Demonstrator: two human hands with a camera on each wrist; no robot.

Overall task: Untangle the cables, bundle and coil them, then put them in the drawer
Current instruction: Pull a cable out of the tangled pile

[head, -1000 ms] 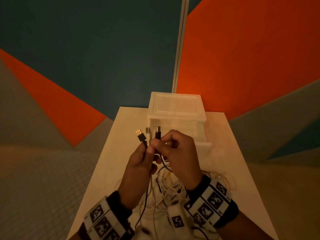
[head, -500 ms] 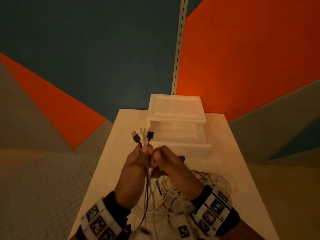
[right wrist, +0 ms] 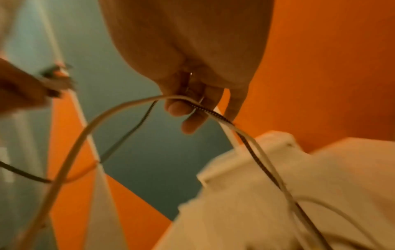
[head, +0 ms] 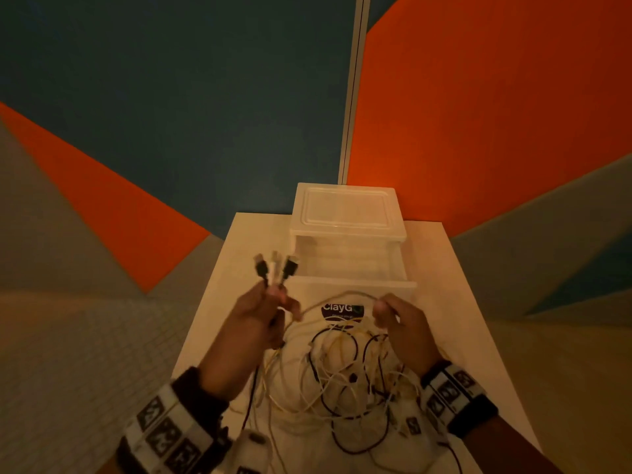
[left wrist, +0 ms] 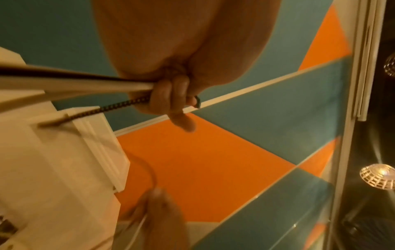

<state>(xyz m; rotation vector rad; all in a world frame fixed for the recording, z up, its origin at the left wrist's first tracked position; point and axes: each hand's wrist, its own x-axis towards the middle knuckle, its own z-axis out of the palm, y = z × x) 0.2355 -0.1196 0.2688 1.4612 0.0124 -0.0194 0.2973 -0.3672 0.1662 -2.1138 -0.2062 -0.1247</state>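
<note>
Three cable plugs (head: 275,268), two black and one white, are being pinched upright in the left hand (head: 254,319). A pale white cable (head: 342,295) and a black braided cable (right wrist: 215,115) are being gripped by the right hand (head: 403,323). The tangled cables (head: 345,378) are lying on the white table (head: 219,316), before the open translucent plastic drawer (head: 349,265).

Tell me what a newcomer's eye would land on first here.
First, the fan of cable plugs sticking up from the left hand, mid-table. Next, the right hand pinching a white cable over the tangled cables, before the open drawer.
</note>
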